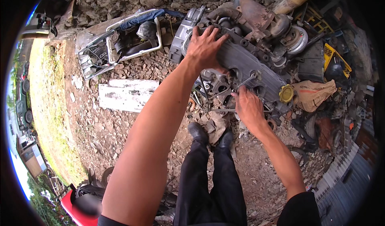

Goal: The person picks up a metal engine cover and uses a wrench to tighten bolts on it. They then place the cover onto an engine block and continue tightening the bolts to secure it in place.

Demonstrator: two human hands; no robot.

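A large grey engine (244,57) lies on the ground ahead of my feet, its long cover slanting down to a yellow cap (286,93) at the right. My left hand (205,49) is spread over the upper left of the engine, fingers apart and pressing on the metal; its thumb is partly hidden. Lower and to the right, my right hand (249,109) closes its fingertips on the lower end of a wrench (244,82). The wrench's upper end meets a bolt on the cover's near side. Rusty exhaust parts and a turbocharger (296,39) sit on the engine's far side.
A white-rimmed crate (159,35) of metal parts stands at the far left, near a flat white-painted panel (120,95). To the right lie a crumpled paper bag (316,94), a yellow crate (337,61) and corrugated sheets (341,176). Loose tools and rubble are by my boots (198,132).
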